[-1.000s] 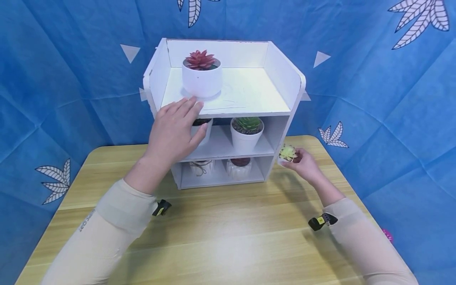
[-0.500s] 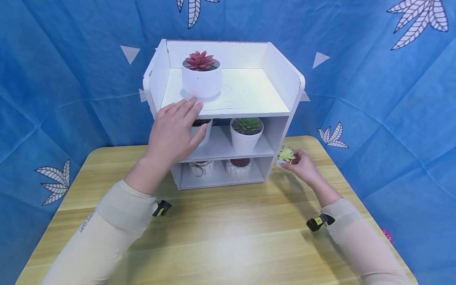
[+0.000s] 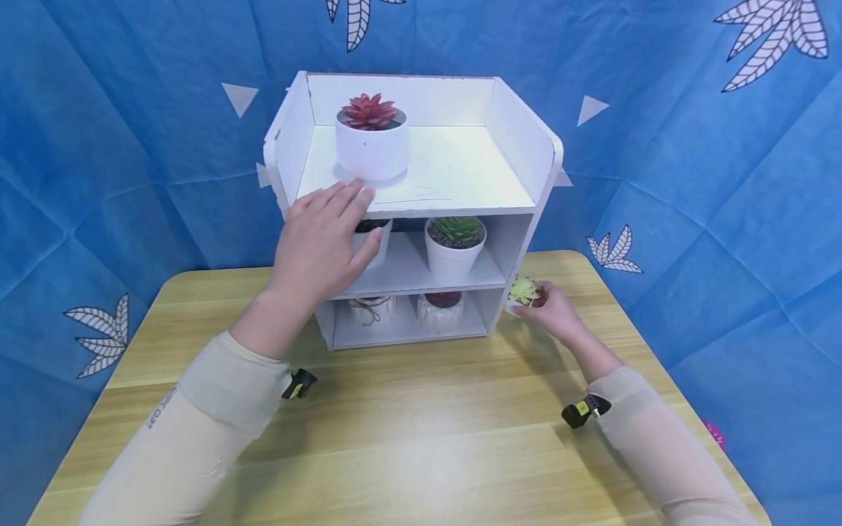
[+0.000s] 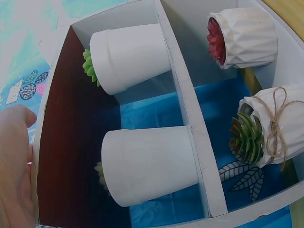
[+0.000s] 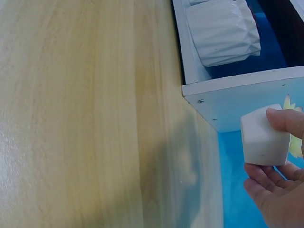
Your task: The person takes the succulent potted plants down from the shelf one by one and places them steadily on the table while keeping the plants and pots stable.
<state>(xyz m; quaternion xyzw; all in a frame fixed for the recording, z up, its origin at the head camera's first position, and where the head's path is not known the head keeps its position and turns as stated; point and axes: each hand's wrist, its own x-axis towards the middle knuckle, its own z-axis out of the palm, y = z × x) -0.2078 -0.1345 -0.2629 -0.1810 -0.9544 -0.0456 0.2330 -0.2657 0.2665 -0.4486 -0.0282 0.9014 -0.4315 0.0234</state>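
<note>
My left hand (image 3: 322, 245) rests at the front edge of the top board of a white shelf (image 3: 460, 168), fingers extended. Just beyond its fingertips stands a round white pot with a red succulent (image 3: 371, 150). Beside the shelf's right side panel, my right hand (image 3: 555, 314) holds a small potted succulent (image 3: 524, 290), yellow-green in a white pot. The right wrist view shows thumb and fingers pinching that white pot (image 5: 263, 137), held off the table. In the left wrist view, the left hand (image 4: 14, 166) lies along the shelf's top edge.
The middle level holds a green succulent in a white pot (image 3: 454, 252) and another white pot (image 4: 149, 164), partly behind my left hand. Below stand a ridged white pot (image 4: 249, 38) and one tied with twine (image 4: 285, 126). A wooden table (image 3: 421, 424) lies under the shelf; blue cloth (image 3: 658, 146) hangs behind.
My right hand has shifted slightly left and down with the potted succulent, closer to the shelf's side. The left hand has stayed in place.
</note>
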